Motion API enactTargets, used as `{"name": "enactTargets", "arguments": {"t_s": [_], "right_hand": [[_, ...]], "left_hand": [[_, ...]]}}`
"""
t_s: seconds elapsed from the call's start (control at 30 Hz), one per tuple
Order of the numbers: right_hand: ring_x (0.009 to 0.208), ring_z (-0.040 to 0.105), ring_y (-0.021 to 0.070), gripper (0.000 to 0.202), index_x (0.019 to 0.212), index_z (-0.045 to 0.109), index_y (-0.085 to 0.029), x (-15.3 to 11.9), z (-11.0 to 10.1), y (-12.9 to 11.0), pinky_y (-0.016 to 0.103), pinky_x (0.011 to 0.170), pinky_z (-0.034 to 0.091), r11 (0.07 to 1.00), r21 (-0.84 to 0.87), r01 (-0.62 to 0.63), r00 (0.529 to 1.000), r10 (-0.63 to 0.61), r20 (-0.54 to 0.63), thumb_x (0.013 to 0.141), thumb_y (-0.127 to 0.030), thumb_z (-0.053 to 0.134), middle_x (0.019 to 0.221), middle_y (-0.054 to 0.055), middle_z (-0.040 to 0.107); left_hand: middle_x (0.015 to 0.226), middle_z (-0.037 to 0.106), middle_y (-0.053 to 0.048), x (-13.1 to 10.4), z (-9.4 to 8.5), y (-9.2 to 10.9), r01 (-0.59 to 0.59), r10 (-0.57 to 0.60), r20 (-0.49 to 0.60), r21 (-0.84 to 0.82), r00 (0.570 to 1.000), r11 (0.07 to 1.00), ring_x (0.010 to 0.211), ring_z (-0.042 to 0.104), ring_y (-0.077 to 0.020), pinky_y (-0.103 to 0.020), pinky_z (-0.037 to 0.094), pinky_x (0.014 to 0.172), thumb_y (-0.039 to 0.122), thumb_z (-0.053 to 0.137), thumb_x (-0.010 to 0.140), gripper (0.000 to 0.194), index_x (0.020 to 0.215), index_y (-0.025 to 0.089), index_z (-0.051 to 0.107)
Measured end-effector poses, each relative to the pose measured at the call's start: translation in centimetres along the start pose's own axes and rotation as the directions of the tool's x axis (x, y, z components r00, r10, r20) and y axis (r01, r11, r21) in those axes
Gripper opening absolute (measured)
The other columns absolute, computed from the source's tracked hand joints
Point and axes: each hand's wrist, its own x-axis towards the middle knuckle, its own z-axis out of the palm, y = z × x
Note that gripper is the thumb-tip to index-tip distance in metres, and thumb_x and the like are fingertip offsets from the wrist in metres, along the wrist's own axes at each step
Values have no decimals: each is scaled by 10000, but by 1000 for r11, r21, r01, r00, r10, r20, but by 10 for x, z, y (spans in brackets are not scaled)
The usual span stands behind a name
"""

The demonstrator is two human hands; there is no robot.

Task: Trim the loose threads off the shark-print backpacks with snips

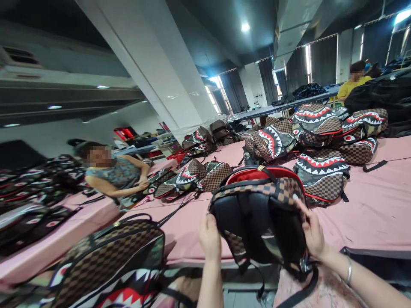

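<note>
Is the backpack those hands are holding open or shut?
Open: the backpack gapes at the top, showing its red lining.

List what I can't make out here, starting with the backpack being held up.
All in the head view:
Held backpack: front, turned away from the camera; inside bottom, hidden by its near side.
Left grip: most fingers, hidden behind that backpack.
Near-left backpack: lower part, cut off by the bottom edge.
Dark pile across the room: too small to identify.
</note>
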Motion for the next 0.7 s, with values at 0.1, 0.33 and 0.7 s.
{"name": "enactTargets", "arguments": {"t_s": [0.1,0.33,0.7], "right_hand": [[1155,467,229,376,1076,464,-166,56,-5,30,438,962,363,964,3,-268,936,261,-235,881,-462,339,1244,139,510],[1133,495,196,400,922,489,-184,80,-2,57,418,972,354,904,286,-317,844,407,-350,816,-560,399,1209,121,553],[985,594,195,322,922,504,-179,49,-104,-27,441,899,434,905,425,-10,686,316,-655,851,-486,439,1059,88,620]], "left_hand": [[1425,304,-142,-65,-9,8,-263,272,-32,173,962,949,1311,272,-269,-413,209,1080,384,479,818,649,1377,134,265],[1452,250,-49,-161,-5,11,-612,622,36,234,782,756,1321,249,-227,-379,268,1076,94,575,736,771,1397,218,199],[1179,596,-98,-162,37,66,-399,633,503,-500,589,769,1186,465,-281,-413,414,957,446,506,792,348,1055,266,643]]}}
